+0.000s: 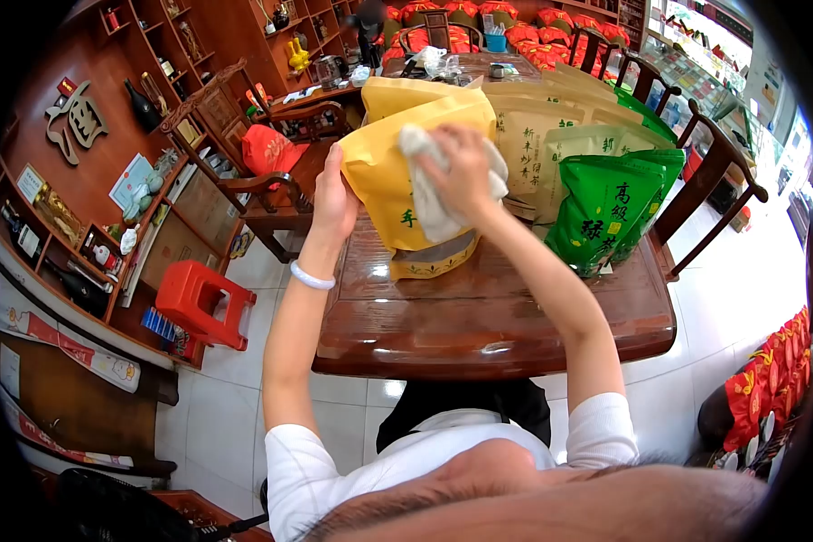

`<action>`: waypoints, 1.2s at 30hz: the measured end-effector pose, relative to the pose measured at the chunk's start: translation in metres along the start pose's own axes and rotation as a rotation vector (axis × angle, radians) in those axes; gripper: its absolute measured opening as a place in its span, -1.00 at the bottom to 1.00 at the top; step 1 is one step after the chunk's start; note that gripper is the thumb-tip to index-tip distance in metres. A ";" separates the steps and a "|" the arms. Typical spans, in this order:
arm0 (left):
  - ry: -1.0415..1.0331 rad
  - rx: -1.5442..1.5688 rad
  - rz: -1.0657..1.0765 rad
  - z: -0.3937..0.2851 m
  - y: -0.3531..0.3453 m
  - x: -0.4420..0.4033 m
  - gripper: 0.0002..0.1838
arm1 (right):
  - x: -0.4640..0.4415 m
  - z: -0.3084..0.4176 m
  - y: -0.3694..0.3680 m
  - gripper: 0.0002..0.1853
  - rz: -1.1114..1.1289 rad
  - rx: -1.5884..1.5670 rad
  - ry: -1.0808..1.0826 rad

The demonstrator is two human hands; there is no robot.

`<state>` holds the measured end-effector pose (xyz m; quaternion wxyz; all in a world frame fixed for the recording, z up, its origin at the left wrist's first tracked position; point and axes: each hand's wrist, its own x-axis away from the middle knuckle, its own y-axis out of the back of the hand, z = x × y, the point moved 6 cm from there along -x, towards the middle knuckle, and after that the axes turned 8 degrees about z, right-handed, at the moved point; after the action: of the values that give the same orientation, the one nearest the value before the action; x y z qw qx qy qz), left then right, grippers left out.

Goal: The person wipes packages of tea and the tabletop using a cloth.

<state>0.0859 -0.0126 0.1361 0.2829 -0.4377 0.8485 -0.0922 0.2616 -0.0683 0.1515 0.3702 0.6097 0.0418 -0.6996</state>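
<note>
Pressing a white cloth (439,210) against the front of a yellow bag (378,178), the right hand (463,172) curls over the bunched fabric; the left hand (333,194) grips the bag's edge at nine o'clock. The bag stands on a dark wooden table (488,330), glossy wood showing from its base to the near edge at six o'clock. Green bags (596,212) stand near at three, a narrow gap between; tan bags (519,135) crowd close at two. Past the table's left edge, a wooden armchair (309,155) sits at nine and a red stool (182,294) at eight, pale floor tiles (226,379) separating stool from table.
</note>
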 end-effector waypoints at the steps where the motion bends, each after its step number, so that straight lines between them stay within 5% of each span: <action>1: -0.044 0.021 -0.051 0.001 0.002 -0.003 -0.49 | 0.017 0.013 -0.010 -0.68 0.029 -0.041 0.073; 4: -0.103 0.052 -0.113 0.008 -0.004 -0.003 -0.50 | 0.075 0.055 -0.031 -0.78 0.059 0.017 0.412; 6: -0.116 -0.022 -0.110 0.011 -0.006 0.004 -0.50 | 0.129 0.049 -0.055 -0.79 0.320 -0.114 0.526; 9: -0.161 -0.208 -0.159 0.031 0.007 0.012 -0.48 | 0.188 0.014 -0.059 -0.80 0.558 -0.233 0.415; 12: -0.218 -0.184 -0.186 0.036 0.008 0.016 -0.49 | 0.178 -0.032 -0.040 -0.79 0.419 -0.186 0.245; 16: -0.264 -0.157 -0.215 0.042 0.010 0.012 -0.54 | 0.088 -0.036 0.037 -0.73 -0.097 -0.202 -0.108; 19: -0.258 -0.162 -0.239 0.037 0.004 0.010 -0.57 | 0.061 -0.026 0.043 -0.62 -0.261 -0.114 -0.119; 24: -0.302 -0.103 -0.257 0.031 0.036 0.005 -0.61 | 0.149 -0.030 -0.027 -0.55 0.260 -0.032 0.019; 36: -0.368 -0.075 -0.502 -0.020 0.145 0.043 -0.56 | 0.211 -0.073 -0.014 -0.57 0.398 -0.059 -0.248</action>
<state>-0.0454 0.0387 0.0766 0.3840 -0.6529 0.6512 -0.0470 0.3171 -0.1196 -0.0593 0.5209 0.5042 -0.1048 -0.6808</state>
